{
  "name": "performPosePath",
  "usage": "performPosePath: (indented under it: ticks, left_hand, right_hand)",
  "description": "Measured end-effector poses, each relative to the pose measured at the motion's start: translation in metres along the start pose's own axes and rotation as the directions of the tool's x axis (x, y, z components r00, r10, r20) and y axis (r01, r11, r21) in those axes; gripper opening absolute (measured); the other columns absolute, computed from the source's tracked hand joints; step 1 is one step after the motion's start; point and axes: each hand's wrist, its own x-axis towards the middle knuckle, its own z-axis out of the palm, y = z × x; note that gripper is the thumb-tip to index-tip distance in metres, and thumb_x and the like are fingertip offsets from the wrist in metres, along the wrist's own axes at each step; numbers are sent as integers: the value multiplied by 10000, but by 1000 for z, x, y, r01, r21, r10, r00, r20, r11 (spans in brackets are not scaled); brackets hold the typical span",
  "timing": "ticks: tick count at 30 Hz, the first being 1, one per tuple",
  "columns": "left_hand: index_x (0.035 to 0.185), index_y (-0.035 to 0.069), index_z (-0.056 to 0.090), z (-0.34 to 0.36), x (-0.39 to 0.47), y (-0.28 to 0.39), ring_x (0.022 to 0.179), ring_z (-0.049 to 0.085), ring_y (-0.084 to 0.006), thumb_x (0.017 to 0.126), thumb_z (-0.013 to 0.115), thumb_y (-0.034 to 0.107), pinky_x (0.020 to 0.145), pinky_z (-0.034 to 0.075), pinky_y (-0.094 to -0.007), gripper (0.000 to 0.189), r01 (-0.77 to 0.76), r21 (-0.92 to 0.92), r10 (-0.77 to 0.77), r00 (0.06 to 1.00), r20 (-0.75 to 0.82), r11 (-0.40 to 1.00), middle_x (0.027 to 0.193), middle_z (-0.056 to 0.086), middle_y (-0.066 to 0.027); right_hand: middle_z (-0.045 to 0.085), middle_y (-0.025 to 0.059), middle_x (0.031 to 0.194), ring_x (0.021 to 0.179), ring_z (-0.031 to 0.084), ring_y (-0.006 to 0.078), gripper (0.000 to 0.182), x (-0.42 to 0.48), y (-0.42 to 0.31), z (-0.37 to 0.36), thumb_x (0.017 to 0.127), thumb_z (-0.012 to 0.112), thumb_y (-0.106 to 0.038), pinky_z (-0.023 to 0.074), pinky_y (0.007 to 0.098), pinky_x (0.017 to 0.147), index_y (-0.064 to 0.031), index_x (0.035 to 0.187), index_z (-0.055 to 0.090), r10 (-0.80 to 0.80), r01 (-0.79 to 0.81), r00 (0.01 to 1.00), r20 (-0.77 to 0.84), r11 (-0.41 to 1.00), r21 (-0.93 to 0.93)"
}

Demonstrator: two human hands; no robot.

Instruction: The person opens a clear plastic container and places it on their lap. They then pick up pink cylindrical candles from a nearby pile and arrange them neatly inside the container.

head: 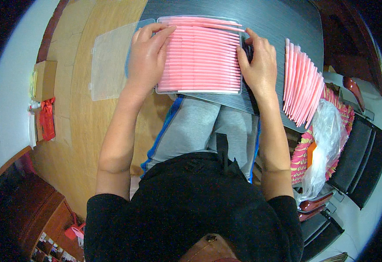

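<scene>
A shallow clear plastic box (242,85) lies before me on the dark table, filled with a layer of slim pink sticks (204,59) side by side. A few sticks at its far edge lie slightly slanted, their right ends reaching past the rim. My left hand (150,54) is bent over the box's left side, thumb and forefinger at the sticks' left ends; whether it pinches one is hidden. On the right side, my right hand (258,60) has its forefinger at the tip of a slanted stick and its thumb apart, near the right rim.
More pink sticks (300,85) lie fanned out at the right edge of the dark table (276,16). A clear plastic lid (109,62) extends left of the box. To the right, a plastic bag (325,131) rests on a pink woven cushion (297,163) by black chairs (358,160).
</scene>
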Motion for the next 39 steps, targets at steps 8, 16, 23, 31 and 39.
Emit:
performPosePath:
  ticks: [8, 16, 23, 31, 39]
  left_hand:
    - [1239, 69, 756, -3, 3, 10, 1111, 635, -368, 959, 640, 43, 988, 510, -451, 304, -9, -39, 10, 999, 36, 999, 1217, 697, -136]
    - [1255, 49, 740, 17, 9, 17, 1145, 631, -379, 962, 626, 44, 1029, 502, -463, 315, -31, -110, 38, 997, 61, 993, 1258, 680, -151]
    - [1256, 39, 736, 16, 15, 12, 1168, 633, -381, 969, 621, 49, 1036, 503, -462, 309, 33, -136, -23, 997, 68, 990, 1264, 685, -159]
    - [1230, 41, 744, 17, 31, 1, 1159, 632, -391, 951, 630, 66, 1019, 508, -468, 302, -101, -109, 109, 992, 66, 989, 1257, 691, -159]
    - [1186, 55, 762, 30, 38, -7, 1154, 631, -393, 921, 653, 80, 1005, 513, -476, 288, -175, -76, 182, 979, 94, 982, 1231, 700, -161]
  right_hand:
    - [688, 178, 1130, 1064, 631, 367, 539, -22, 14, -18, 932, 720, -143, 504, 475, 961, -10, 1437, 585, 63, -64, 998, -23, 997, -33]
    - [677, 173, 1053, 889, 682, 302, 330, -24, 35, -38, 968, 727, -82, 562, 399, 828, -17, 1288, 686, 179, -174, 983, -28, 977, 121]
    - [709, 148, 1082, 1012, 675, 341, 223, -4, 38, -26, 944, 706, -42, 534, 440, 911, -59, 1163, 750, 29, -27, 999, -31, 998, 62]
    - [716, 135, 1123, 1102, 643, 347, 234, 6, 30, -21, 943, 702, -45, 500, 451, 987, -72, 1167, 767, -18, 20, 998, -55, 999, 37]
    - [725, 139, 1146, 1107, 647, 343, 198, 11, 34, -11, 945, 708, -58, 495, 450, 990, -69, 1132, 771, -106, 115, 984, -141, 992, 55]
